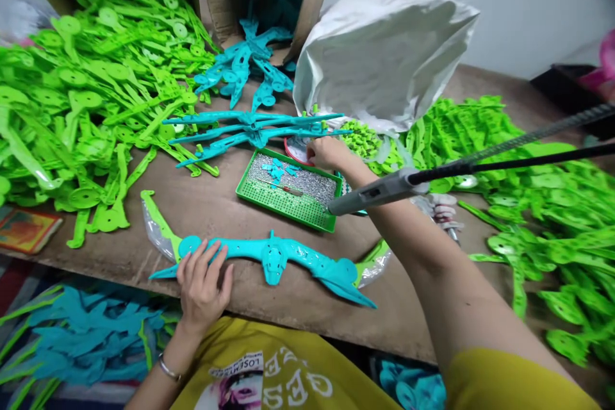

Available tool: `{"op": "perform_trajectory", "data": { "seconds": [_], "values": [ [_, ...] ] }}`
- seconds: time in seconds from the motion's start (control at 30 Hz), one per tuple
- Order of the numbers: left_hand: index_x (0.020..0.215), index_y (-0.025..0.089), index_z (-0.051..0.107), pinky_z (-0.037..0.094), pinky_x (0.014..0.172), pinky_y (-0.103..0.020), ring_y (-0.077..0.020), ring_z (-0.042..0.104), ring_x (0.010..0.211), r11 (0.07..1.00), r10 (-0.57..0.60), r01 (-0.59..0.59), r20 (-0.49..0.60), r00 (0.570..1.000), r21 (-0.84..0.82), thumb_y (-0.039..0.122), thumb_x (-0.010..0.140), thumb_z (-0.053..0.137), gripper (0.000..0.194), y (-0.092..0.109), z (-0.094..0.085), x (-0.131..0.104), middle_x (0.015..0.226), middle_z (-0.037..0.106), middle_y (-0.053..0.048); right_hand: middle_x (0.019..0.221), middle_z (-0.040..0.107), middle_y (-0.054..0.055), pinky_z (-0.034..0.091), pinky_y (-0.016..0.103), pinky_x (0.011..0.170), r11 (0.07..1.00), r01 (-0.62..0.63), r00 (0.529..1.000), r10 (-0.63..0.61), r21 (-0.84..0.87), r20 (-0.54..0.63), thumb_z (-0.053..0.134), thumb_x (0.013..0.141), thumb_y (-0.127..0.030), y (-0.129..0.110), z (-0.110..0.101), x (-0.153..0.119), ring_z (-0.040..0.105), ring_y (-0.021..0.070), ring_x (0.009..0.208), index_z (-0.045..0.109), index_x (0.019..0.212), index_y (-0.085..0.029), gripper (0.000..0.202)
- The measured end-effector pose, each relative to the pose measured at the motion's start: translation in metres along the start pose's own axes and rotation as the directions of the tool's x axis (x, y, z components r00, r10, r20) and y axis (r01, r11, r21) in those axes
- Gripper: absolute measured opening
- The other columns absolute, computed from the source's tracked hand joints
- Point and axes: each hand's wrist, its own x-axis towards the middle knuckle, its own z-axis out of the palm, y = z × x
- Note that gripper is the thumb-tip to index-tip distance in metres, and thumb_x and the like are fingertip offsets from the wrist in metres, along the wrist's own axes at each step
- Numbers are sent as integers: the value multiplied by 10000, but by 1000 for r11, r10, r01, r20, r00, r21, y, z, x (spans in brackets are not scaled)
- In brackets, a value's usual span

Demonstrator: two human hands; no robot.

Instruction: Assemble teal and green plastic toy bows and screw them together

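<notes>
A blue toy bow (298, 253) lies across the table in front of me, with a green limb and a clear plastic piece at each end. My left hand (204, 282) rests on its left part, fingers laid flat over the blue plastic. My right hand (329, 152) reaches forward to a red-rimmed bowl (294, 150), its fingers bent down and curled; their tips are hidden. Right beside it, a green tray (286, 205) holds many small silver parts, a few small blue pieces (276, 170) and a thin tool with a red handle (288, 190).
Blue bow parts (250, 131) lie behind the tray. Green limbs are heaped at left (96, 90) and right (542, 224). A white sack (384, 64) stands behind small green pieces (360, 139). A grey tool on a cable (379, 191) hangs over my right forearm. Finished-looking bows (96, 333) lie lower left.
</notes>
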Motion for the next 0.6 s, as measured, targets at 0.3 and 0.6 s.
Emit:
{"op": "perform_trajectory", "data": {
  "seconds": [0.3,0.6],
  "values": [
    [1217,182,655,369,1092,-468,-304,625,1221,1000,-7,7,1,1000,-21,188,833,704,388,-1,1,-1,1190,729,-132,976,765,91,474,344,776,999,2,986,7,53,-166,597,829,-187,4,-4,-17,670,235,894,747,1072,-195,287],
    [1237,188,651,361,1103,-461,-294,596,1268,1000,-4,4,32,999,-15,271,873,647,373,-2,0,-4,1231,713,-117,778,713,69,468,277,663,814,-11,821,339,580,-460,672,854,-261,21,19,-85,582,108,651,663,881,-151,114]
  ]
}}
